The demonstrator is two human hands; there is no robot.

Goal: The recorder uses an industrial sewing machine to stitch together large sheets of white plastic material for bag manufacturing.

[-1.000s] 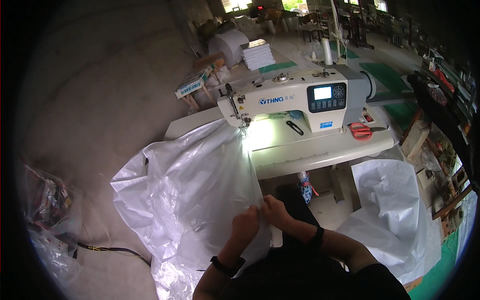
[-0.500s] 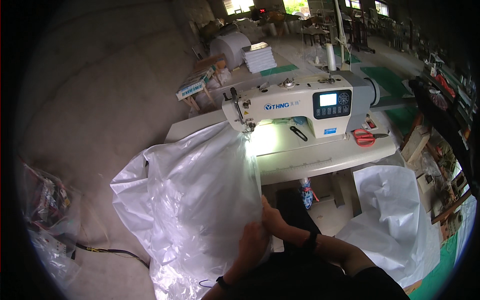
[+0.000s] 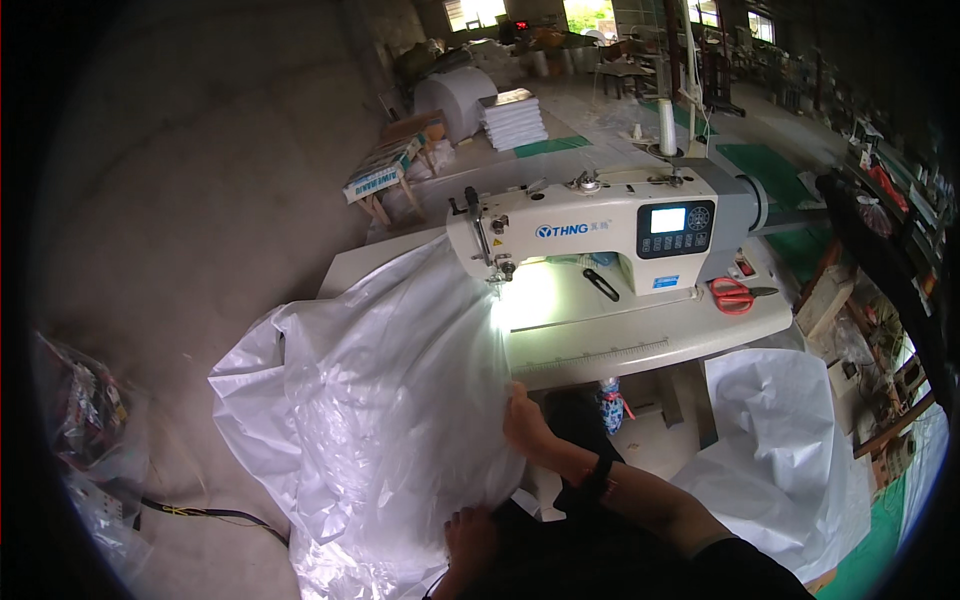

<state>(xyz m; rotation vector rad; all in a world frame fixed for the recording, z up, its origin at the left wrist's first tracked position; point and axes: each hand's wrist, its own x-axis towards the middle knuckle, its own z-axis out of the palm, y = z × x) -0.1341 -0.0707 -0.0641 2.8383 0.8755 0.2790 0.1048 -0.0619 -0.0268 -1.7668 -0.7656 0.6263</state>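
Shiny white sheet (image 3: 400, 370): draped ahead of and to the left of both hands, its far end run up under the head of the sewing machine (image 3: 570, 235). Its right edge is pinched by the right hand (image 3: 525, 425). The left hand (image 3: 470, 540) is set lower, nearer the body, fingers bent against the sheet; whether any of it is gripped cannot be told. Step, as judged: edge being guided toward the stitching point. Next move would seem to call for the edge to be held straight and evenly taut. Beyond the right hand: table (image 3: 590, 358), bearing black snips (image 3: 601, 285) and, farther right, red-handled scissors (image 3: 733, 297). Right of the right forearm: another white sheet (image 3: 770, 440), creased.
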